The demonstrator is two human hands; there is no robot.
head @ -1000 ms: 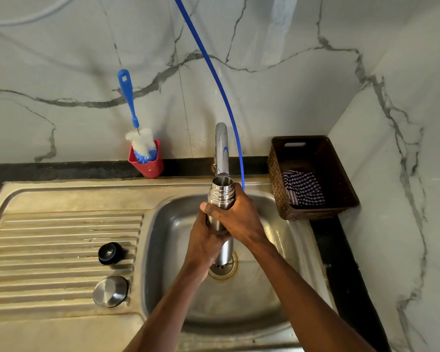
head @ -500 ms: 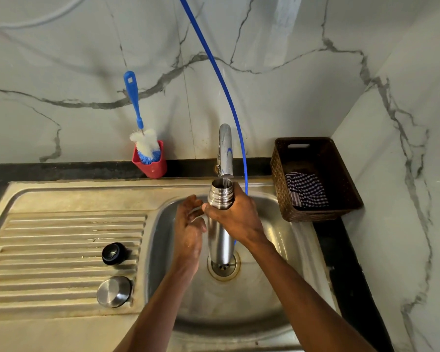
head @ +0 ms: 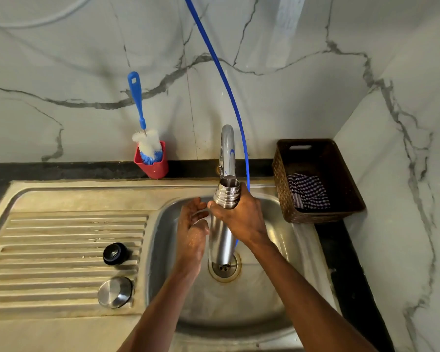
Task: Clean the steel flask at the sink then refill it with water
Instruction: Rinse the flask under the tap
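Observation:
The steel flask stands upright over the sink basin, its open threaded mouth right under the chrome tap spout. My right hand grips the flask just below the neck. My left hand is beside the flask on the left, fingers apart, palm toward it, not holding it. A black inner stopper and a steel cap lie on the ribbed drainboard.
A blue-handled bottle brush stands in a red holder against the marble wall. A thin blue hose hangs down behind the tap. A brown woven basket with a checked cloth sits at the right of the sink.
My left hand has let go of the flask body and opened beside it. The right hand keeps its grip under the tap.

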